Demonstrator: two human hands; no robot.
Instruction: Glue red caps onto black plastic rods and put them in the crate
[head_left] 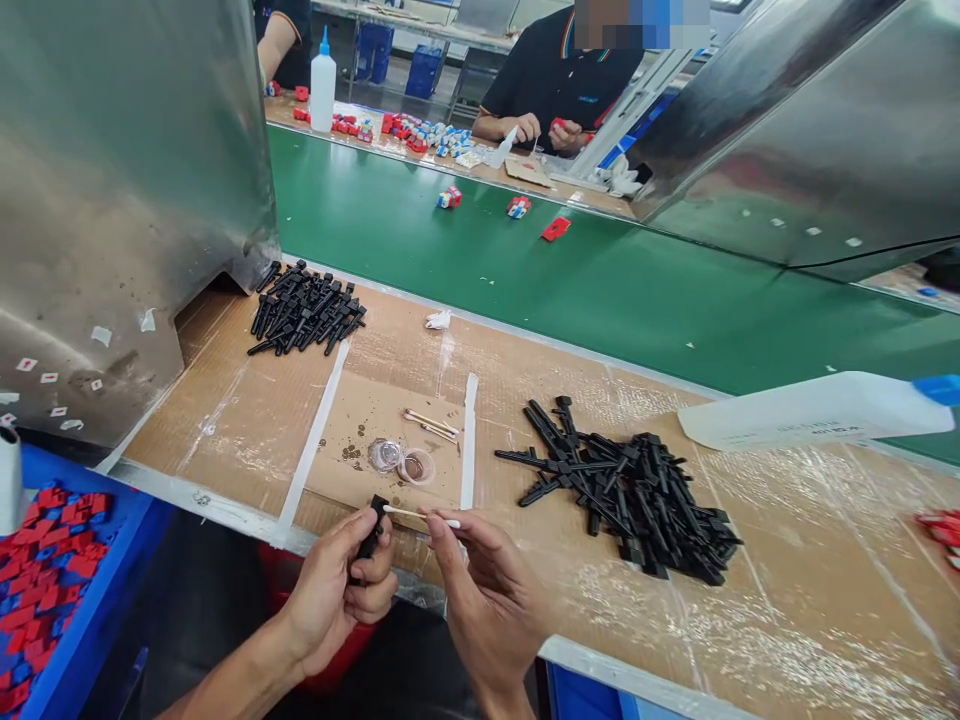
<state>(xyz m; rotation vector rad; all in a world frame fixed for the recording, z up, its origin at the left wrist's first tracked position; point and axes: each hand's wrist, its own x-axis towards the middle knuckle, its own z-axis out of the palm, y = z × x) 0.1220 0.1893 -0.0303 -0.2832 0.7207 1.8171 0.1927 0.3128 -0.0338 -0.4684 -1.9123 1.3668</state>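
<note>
Two hands (337, 580) (495, 590) pinch: the left a blocky black piece (370, 541), the right a slim cotton swab (405, 513).

cardbd-topped bench (832, 540), 2 blk-pc piles (645, 490), wht tape (469, 440)

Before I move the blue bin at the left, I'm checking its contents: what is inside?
Red and blue pieces lie heaped in the blue bin; anything beneath them is covered, and the picture's edge cuts off part.
</note>
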